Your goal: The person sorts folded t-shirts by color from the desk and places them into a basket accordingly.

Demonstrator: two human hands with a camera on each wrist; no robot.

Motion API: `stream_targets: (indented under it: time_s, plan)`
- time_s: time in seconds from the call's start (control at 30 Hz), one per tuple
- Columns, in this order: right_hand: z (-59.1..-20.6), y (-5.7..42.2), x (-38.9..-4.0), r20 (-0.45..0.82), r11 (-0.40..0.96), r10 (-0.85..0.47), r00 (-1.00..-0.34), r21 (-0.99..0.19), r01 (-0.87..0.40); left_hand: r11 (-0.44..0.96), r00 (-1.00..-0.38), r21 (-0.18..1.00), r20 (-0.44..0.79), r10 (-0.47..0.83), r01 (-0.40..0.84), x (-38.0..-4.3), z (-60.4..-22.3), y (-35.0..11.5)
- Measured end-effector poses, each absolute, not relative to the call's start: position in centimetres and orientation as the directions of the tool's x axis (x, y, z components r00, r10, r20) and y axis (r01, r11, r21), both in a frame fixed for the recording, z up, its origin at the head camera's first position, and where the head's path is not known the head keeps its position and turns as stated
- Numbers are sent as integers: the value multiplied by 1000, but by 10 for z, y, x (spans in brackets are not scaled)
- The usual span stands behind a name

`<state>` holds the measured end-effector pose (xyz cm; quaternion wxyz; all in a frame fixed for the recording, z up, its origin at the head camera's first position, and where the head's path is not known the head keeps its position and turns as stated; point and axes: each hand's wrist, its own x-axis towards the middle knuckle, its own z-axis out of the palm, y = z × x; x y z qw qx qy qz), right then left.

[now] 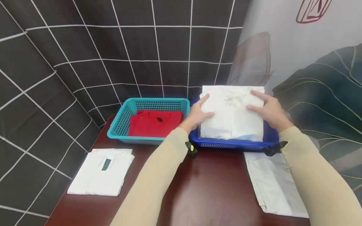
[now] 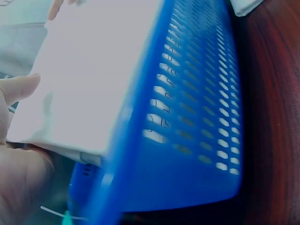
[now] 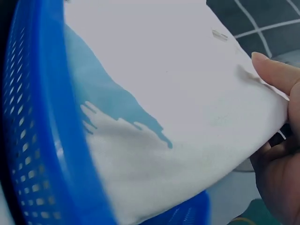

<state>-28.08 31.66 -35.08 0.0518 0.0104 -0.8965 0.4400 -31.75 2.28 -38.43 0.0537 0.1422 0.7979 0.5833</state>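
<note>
Both hands hold a folded white garment (image 1: 232,113) at its two sides, over the blue basket (image 1: 226,144). My left hand (image 1: 197,114) grips the left edge, thumb on the front face. At the right edge, my right hand (image 1: 270,111) pinches it with the thumb in front. The garment leans back, its lower edge inside the basket's front rim. A blue print shows low on its front, plainest in the right wrist view. In the left wrist view, the left hand (image 2: 21,173) has fingers behind the cloth; the right hand (image 3: 281,178) does likewise in its own view.
A teal basket (image 1: 113,128) with folded red clothing (image 1: 158,125) stands to the left, close beside the blue one. On the brown table (image 1: 192,194) lie a folded white shirt (image 1: 96,180) at left and folded white cloth (image 1: 274,185) at right. A dark gridded curtain (image 1: 169,44) hangs behind.
</note>
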Motion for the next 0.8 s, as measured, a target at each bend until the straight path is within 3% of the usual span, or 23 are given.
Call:
stream_targets:
  time_s: [0.17, 0.43, 0.8]
  plan:
    - [-367, 322, -284, 27, 627, 12, -1000, -779, -13, 323, -956, 937, 32, 291, 130, -316, -398, 24]
    - [-378, 320, -285, 39, 618, -29, -999, -785, -49, 292, -957, 949, 26, 290, 115, -316, -404, 20]
    - [-381, 315, -291, -19, 633, -44, -999, -774, -13, 384, -952, 913, 15, 305, 137, -319, -402, 15]
